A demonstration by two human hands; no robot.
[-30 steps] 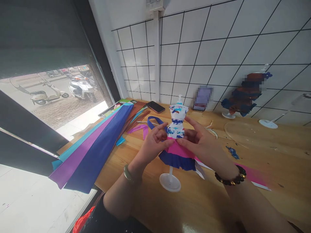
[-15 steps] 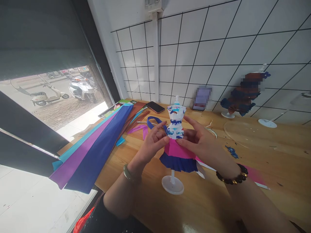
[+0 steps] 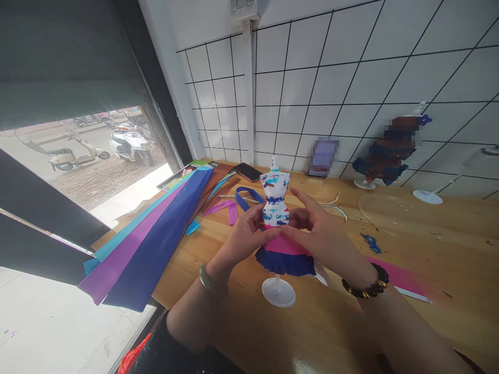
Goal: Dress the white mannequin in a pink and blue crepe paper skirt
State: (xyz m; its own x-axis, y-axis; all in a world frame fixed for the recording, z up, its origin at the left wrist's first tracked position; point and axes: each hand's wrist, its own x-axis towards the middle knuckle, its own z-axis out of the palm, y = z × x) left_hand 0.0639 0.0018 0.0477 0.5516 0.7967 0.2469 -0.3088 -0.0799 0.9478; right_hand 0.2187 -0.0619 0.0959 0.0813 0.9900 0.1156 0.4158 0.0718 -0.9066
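Between my hands stands a small white dress-form mannequin (image 3: 276, 210), smeared with blue, red and turquoise, on a round white base (image 3: 278, 292). A pink paper skirt (image 3: 286, 243) wraps its hips, over a pleated dark blue ruffle (image 3: 284, 262). My left hand (image 3: 251, 231) presses its thumb on the skirt's top edge, fingers curled behind the form's left side. From the other side my right hand (image 3: 317, 228) grips the same edge with its thumb, the index finger raised and the other fingers behind. Both thumbs nearly meet at the waist front.
Long blue, purple and turquoise paper sheets (image 3: 152, 239) hang over the table's left edge. A dark phone (image 3: 248, 172) and a blue strip (image 3: 245, 195) lie behind. Pink paper (image 3: 401, 278) is at right. Against the wall stand another dressed mannequin (image 3: 388, 150) and a blurred phone (image 3: 323, 157).
The mannequin's upper part has tilted slightly left. My left fingers have curled in around it, and my left thumb has slid right along the skirt's top edge toward my right thumb.
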